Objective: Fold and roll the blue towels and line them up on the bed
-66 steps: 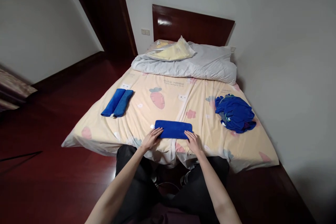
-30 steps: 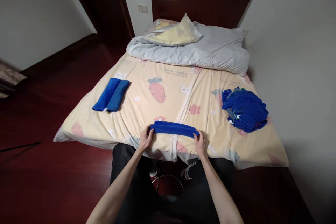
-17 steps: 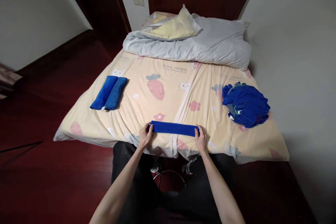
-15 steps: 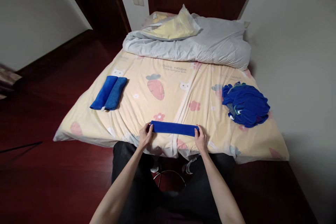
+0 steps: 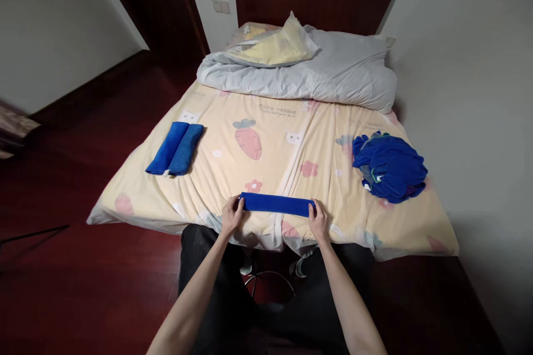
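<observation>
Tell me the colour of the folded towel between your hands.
The folded towel is plain deep blue, clearest in the head view.

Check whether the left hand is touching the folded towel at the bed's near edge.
Touching. The head view shows the left hand pinching the left end of the towel, with fingertips overlapping the blue cloth and no gap.

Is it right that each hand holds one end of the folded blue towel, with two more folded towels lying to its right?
No: the head view shows the two folded towels left of the blue towel; the left hand and right hand do hold its ends.
</observation>
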Available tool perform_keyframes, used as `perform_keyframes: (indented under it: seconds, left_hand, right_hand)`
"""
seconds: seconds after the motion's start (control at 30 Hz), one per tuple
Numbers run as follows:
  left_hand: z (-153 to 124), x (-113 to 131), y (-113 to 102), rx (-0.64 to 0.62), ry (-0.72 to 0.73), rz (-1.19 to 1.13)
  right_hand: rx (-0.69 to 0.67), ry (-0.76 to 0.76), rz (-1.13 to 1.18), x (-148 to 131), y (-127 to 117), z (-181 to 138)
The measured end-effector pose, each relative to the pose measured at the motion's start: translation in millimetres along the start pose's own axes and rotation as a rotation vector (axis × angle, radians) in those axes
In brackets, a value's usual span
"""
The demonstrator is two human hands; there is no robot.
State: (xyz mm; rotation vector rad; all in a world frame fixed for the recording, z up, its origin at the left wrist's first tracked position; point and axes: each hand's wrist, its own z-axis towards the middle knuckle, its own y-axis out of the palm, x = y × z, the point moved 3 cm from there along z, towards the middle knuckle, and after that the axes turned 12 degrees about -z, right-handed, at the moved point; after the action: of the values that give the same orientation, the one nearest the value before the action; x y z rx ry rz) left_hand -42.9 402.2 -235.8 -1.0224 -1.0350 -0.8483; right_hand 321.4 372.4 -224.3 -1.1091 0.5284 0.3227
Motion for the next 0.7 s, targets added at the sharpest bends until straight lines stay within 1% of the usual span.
perform_keyframes:
  seconds: [0.17, 0.47, 0.63, 0.7]
  left_hand:
    - [3, 0, 0, -0.015, 0.005, 0.019]
    - [14, 4, 1, 0.025, -0.088, 0.119]
    - [24, 15, -8, -0.005, -0.145, 0.101]
    - [20, 22, -15, 0.043, -0.162, 0.089]
  right_hand:
    - [0.016, -0.034, -0.002, 0, 1, 1]
    - [0.006, -0.055, 0.0, 1, 6, 2]
    - [-0.02, -0.051, 0.036, -3, 1, 6]
    - [-0.046, -0.038, 0.038, -2, -2, 8]
